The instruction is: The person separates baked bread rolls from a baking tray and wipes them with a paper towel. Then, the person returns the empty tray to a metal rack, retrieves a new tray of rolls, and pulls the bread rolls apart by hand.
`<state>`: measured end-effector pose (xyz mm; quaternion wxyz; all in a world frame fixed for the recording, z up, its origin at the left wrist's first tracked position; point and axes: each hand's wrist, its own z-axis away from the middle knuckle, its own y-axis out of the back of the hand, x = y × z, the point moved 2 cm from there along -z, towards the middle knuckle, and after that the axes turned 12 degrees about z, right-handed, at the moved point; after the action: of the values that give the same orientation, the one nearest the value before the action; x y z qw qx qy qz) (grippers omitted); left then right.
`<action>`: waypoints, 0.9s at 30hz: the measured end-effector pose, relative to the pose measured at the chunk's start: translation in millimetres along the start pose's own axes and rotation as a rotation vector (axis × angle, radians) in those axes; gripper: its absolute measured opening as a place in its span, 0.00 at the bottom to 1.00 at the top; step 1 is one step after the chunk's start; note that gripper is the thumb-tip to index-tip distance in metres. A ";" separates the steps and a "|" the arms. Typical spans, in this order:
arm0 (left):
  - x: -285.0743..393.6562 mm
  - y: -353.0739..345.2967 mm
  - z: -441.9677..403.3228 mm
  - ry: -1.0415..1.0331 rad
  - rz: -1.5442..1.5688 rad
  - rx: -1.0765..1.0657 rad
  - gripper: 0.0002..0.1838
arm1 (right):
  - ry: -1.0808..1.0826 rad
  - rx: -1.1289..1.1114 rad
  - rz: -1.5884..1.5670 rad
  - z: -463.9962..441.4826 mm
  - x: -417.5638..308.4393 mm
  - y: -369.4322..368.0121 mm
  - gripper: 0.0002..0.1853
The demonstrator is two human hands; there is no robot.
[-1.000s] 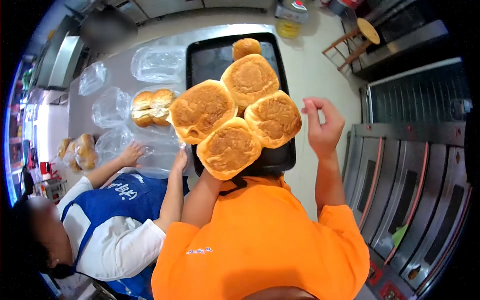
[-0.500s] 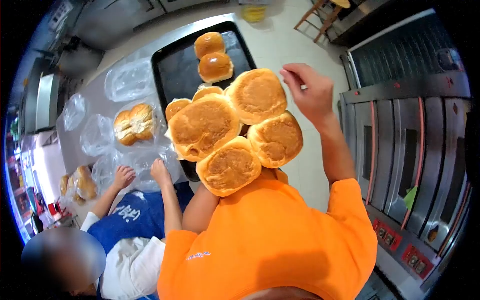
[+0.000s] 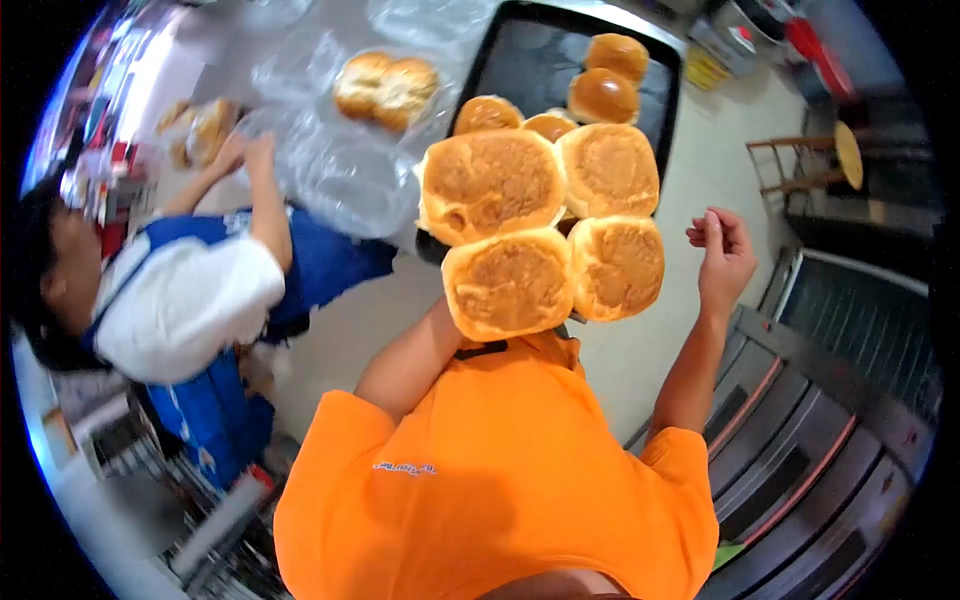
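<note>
Several joined buns point(image 3: 505, 280), their flat browned undersides facing up, are held up in front of my chest, over the near end of a black baking tray point(image 3: 500, 75). My left forearm point(image 3: 415, 355) runs in beneath them; the hand that bears them is hidden. To the right of the buns, apart from them, my right hand point(image 3: 725, 258) hangs in the air with curled fingers and nothing visible in it. Two glossy round buns point(image 3: 605, 95) lie in the tray. Another glossy bun point(image 3: 488, 114) shows just behind the held ones.
At the left, a co-worker point(image 3: 190, 290) in a blue apron has both hands at a bag of bread point(image 3: 205, 130) on the table. Clear plastic bags point(image 3: 355, 185) and a bagged bread point(image 3: 388, 90) lie between us. Metal ovens point(image 3: 800, 420) line the right side, with a wooden stool point(image 3: 848, 155) beyond.
The view has swung left, bringing the co-worker further in. My right hand has dropped lower and farther from the buns. The co-worker's hands have come together at the bagged bread.
</note>
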<state>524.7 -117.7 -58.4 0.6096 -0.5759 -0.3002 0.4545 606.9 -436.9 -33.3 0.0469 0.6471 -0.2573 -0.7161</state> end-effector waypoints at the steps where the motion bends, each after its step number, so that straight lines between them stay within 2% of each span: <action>1: -4.6 -2.4 3.2 -0.043 -0.002 -0.009 0.40 | 0.007 -0.045 -0.010 1.3 3.3 1.4 0.07; 5: -18.6 0.4 10.2 -0.204 -0.065 -0.079 0.39 | 0.025 -0.077 -0.044 4.4 32.4 4.4 0.07; 9: -12.0 0.0 45.3 -0.362 -0.079 -0.132 0.39 | 0.058 -0.231 -0.064 35.5 36.5 -4.3 0.07; 13: 54.5 -2.5 111.0 -0.481 -0.070 -0.212 0.38 | 0.190 -0.425 0.078 107.7 3.4 -89.9 0.06; 15: 79.6 -0.6 138.8 -0.508 -0.053 -0.239 0.38 | 0.370 -0.539 0.169 142.0 -18.0 -128.7 0.04; 17: 101.3 5.1 162.9 -0.520 -0.036 -0.261 0.38 | 0.498 -0.618 0.166 166.7 -12.6 -180.7 0.05; 18: 109.5 8.1 175.0 -0.514 -0.022 -0.268 0.38 | 0.495 -0.603 0.172 174.1 -11.1 -205.9 0.05; 20: 126.3 15.8 192.4 -0.494 0.001 -0.275 0.38 | 0.845 -0.559 0.393 181.4 -14.7 -259.7 0.08; 21: 133.4 19.4 201.7 -0.478 0.011 -0.275 0.38 | 0.836 -0.545 0.405 182.0 -14.3 -282.3 0.08; 23: 145.6 29.2 209.1 -0.443 0.043 -0.279 0.37 | 0.790 -0.502 0.113 176.8 -14.2 -320.4 0.13; 24: 150.1 37.7 208.2 -0.436 0.056 -0.276 0.37 | 0.784 -0.497 0.154 168.4 -3.9 -341.1 0.14; 27: 159.5 52.4 214.9 -0.401 0.086 -0.280 0.37 | 0.816 -0.513 0.575 152.0 20.1 -400.1 0.15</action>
<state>387.5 114.1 -101.0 0.4319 -0.5654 -0.4505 0.5393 565.5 -52.8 -218.6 0.4918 0.7434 -0.2020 -0.4059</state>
